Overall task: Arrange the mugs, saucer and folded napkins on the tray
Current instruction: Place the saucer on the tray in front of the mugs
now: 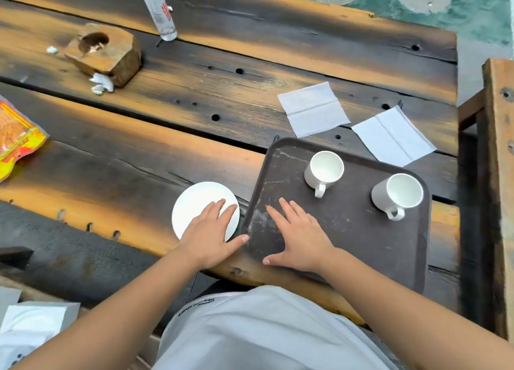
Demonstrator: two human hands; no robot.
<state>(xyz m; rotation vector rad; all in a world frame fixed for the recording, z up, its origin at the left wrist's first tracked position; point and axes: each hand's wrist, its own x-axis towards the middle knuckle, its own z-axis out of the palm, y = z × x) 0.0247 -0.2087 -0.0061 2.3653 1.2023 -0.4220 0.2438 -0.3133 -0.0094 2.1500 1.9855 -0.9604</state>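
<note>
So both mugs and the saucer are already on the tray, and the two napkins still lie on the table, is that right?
Not quite. In the head view the saucer lies on the table, left of the tray, under the left hand. Both mugs stand on the tray, and the two napkins lie on the table.
</note>
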